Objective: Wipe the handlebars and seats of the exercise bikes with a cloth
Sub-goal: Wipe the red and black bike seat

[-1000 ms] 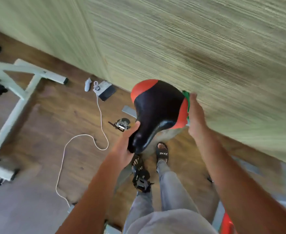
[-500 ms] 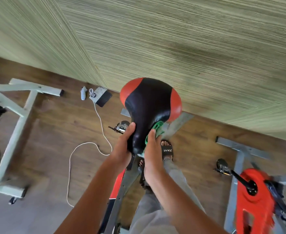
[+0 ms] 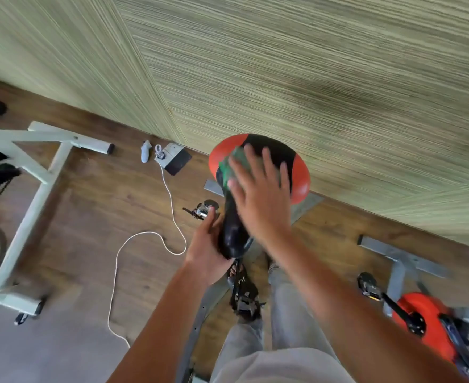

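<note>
A black bike seat point(image 3: 280, 158) with red side patches stands in the middle of the view, its narrow nose pointing toward me. My left hand point(image 3: 208, 247) grips the nose from the left and below. My right hand point(image 3: 258, 194) lies flat on top of the seat with fingers spread, pressing a green cloth point(image 3: 232, 164) against it. Only the cloth's left edge shows past my fingers. The handlebars are out of view.
A white bike frame point(image 3: 31, 194) stands at the left on the wooden floor. A white cable point(image 3: 169, 194) loops from a charger and small devices point(image 3: 172, 158) by the wall. A red bike point(image 3: 429, 322) with a pedal sits at the lower right. My legs are below.
My right hand with the cloth moved from the seat's far right edge, down to the nose, then up onto the top of the seat. The left hand stayed on the nose.
</note>
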`<move>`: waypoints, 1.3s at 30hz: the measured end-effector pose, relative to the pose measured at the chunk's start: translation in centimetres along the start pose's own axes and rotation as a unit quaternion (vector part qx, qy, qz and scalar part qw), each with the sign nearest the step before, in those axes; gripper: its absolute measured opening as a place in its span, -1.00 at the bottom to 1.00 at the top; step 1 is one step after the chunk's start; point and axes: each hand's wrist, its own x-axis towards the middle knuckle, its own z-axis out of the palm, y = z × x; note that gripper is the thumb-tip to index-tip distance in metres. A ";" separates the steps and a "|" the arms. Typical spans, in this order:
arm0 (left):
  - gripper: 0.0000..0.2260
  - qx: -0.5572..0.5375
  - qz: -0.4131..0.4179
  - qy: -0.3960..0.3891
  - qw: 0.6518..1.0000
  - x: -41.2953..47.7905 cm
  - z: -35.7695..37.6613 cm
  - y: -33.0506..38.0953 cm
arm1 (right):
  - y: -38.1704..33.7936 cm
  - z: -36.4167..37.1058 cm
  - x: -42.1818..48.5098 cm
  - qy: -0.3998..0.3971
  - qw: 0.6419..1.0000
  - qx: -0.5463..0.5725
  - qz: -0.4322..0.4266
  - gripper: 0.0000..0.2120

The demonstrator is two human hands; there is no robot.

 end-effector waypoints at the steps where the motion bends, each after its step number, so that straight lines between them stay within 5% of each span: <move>1: -0.47 -0.002 0.003 0.000 1.000 0.3 -0.4 -0.1 | 1.0 -0.7 2.2 0.004 0.999 -0.035 -0.014 -0.54; 5: -0.43 0.001 0.012 0.011 1.000 -0.1 0.0 -0.1 | 2.3 -2.3 7.0 -0.025 0.999 -0.031 0.012 -0.57; 11: -0.44 -0.039 -0.010 0.018 0.999 -0.9 -0.3 -0.4 | -2.2 -1.3 -8.3 -0.070 0.986 -0.025 -0.151 -0.62; 16: -0.39 -0.048 0.029 0.039 0.998 0.2 -1.4 -1.1 | 0.1 -1.6 1.4 -0.103 0.947 -0.130 -0.276 -0.70; 21: -0.32 -0.063 0.027 0.022 0.997 0.4 -2.2 -1.2 | 0.5 -1.3 8.1 -0.066 0.973 -0.139 -0.172 -0.67; 25: -0.52 -0.040 0.054 0.024 0.997 0.7 -2.3 -2.1 | -0.7 -2.1 -1.6 -0.067 0.964 -0.080 -0.244 -0.69; 28: -0.47 -0.108 0.027 0.010 0.994 0.1 -2.5 -3.1 | -2.2 -2.9 -7.3 -0.122 0.950 -0.078 -0.277 -0.72; 32: -0.38 -0.160 0.049 -0.034 0.985 -0.2 -2.8 -4.3 | -2.5 -2.3 -2.8 -0.139 0.922 -0.158 -0.325 -0.75; 36: -0.33 -0.175 0.051 0.001 0.983 -0.2 -3.0 -4.3 | -2.7 -1.6 2.2 -0.182 0.874 -0.240 -0.383 -0.74; 39: -0.39 -0.152 0.041 0.013 0.987 -0.4 -3.2 -4.1 | -1.6 -1.6 -2.4 -0.093 0.912 -0.108 -0.384 -0.76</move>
